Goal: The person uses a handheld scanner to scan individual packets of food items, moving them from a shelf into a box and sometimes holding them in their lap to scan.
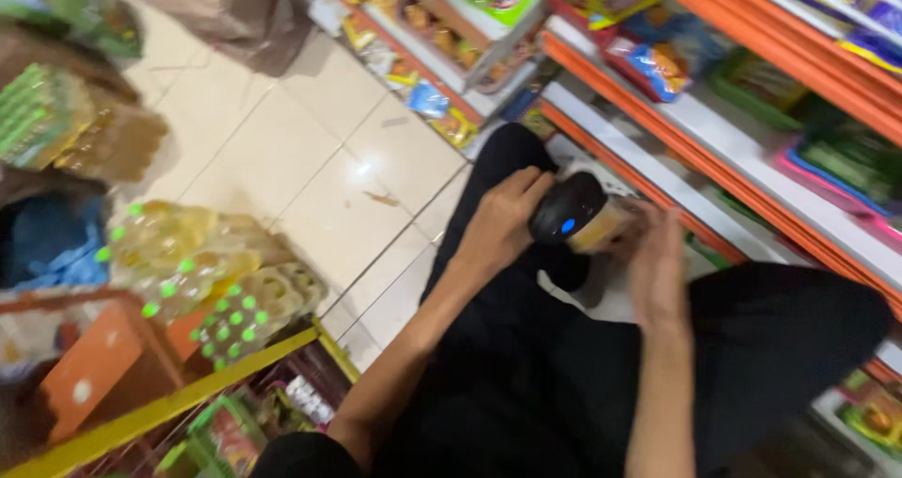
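Observation:
My left hand grips a black hand-held device with a small blue light on it. My right hand touches a small yellowish item pressed against the device's front end. Both hands are over my lap, above black trousers, beside the lowest shop shelf. The picture is blurred, so the small item's kind is unclear.
Orange-edged shelves with coloured snack packets run along the right. On the left stand packs of yellow oil bottles with green caps, an orange box and a yellow-railed rack. Pale floor tiles lie between.

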